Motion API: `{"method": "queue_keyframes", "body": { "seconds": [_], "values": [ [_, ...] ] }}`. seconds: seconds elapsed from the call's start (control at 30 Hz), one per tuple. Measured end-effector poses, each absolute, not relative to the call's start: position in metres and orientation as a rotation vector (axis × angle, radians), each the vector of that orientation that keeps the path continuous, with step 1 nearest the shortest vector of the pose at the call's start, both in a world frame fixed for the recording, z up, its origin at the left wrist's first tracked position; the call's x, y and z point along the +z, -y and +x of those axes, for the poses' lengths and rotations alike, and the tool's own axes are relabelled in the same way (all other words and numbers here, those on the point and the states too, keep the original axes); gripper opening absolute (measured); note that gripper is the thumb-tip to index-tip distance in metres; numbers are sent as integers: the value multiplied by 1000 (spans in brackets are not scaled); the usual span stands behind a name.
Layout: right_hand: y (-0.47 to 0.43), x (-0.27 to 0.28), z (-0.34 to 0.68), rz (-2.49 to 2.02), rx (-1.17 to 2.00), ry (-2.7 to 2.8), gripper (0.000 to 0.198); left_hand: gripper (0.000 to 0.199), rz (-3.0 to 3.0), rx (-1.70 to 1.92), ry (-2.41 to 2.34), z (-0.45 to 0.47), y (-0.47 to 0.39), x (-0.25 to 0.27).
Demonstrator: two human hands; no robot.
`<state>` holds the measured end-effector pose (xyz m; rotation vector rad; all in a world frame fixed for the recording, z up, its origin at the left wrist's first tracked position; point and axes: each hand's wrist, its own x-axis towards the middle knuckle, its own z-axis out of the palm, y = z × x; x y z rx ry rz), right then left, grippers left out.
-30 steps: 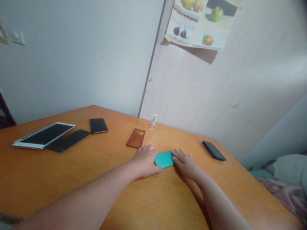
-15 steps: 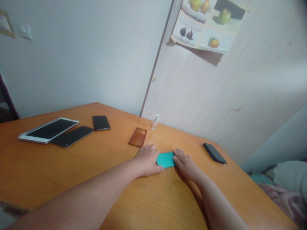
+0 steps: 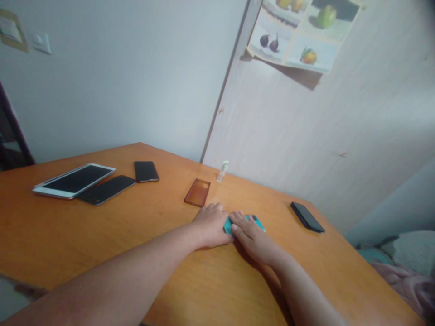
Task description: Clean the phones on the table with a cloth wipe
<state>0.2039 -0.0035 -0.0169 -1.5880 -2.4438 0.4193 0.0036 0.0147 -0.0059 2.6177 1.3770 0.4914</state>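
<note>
A teal phone case (image 3: pixel 259 222) lies on the wooden table, with a dark camera area at its far right corner. Whether a phone sits inside it, I cannot tell. My left hand (image 3: pixel 212 226) grips its left end, thumb along the near side. Across the middle of the case rests my right hand (image 3: pixel 249 235), fingers stretched out flat and covering much of its surface. Just beyond my left hand lies a brown translucent phone case (image 3: pixel 197 193). Behind that stands a small clear pump bottle (image 3: pixel 222 172).
On the left lie a white tablet (image 3: pixel 76 180), a black phone (image 3: pixel 108 189) partly beside it and another dark phone (image 3: pixel 146 171). A dark folding case or phone (image 3: pixel 306 217) lies near the right edge of the table (image 3: pixel 190 290). Walls border the back.
My right hand has slid left from the right end of the teal case onto its middle, uncovering the camera corner. My left hand stays at the left end. The view has shifted slightly.
</note>
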Motion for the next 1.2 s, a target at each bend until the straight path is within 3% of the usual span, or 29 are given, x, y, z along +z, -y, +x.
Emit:
{"method": "queue_keyframes", "body": {
  "seconds": [0.23,0.43,0.63,0.73,0.9,1.2],
  "values": [
    [2,-15,215,-1843,304,2339,60,46,2624,513,-1383,4,-15,-8],
    [15,-6,208,-1580,447,2554,62,42,2633,505,-1360,3,-16,-8],
    [11,-5,228,-1965,331,2347,63,49,2633,518,-1366,3,-16,-8],
    [16,-4,224,-1822,358,2414,66,48,2623,513,-1375,3,-16,-8],
    [17,4,215,-1569,392,2455,39,48,2614,492,-1376,3,-15,-6],
    [-15,-16,246,-1770,229,2002,24,48,2620,487,-1375,3,-15,-5]
  ]
}}
